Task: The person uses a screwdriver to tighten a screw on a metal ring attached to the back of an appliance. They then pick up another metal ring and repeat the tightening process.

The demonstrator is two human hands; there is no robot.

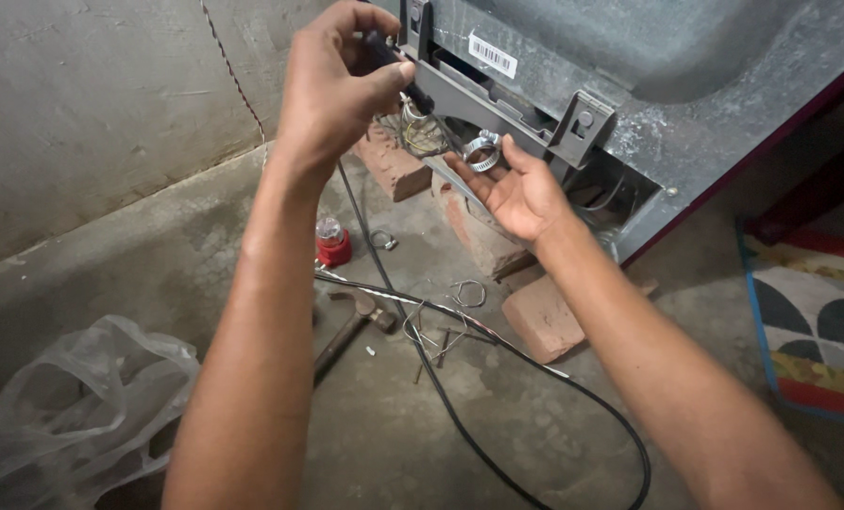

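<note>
My left hand point(339, 83) is raised and closed around a dark tool handle point(391, 59), whose tip points down toward a bundle of wires point(422, 134) under the grey appliance point(630, 76). My right hand point(516, 189) lies palm up just below the appliance's dark plastic bracket point(497, 109). A shiny metal hose clamp point(481, 151) rests on its fingertips. The two hands are about a hand's width apart. The tool's tip is hidden among the wires.
Red bricks point(543, 319) prop the appliance off the concrete floor. A black cable point(497, 378) curves across the floor past a hammer point(351, 326), bent wire bits point(441, 326), a second clamp point(382, 241) and a small red container point(332, 244). A clear plastic bag point(73, 416) lies lower left, a patterned mat point(818, 321) right.
</note>
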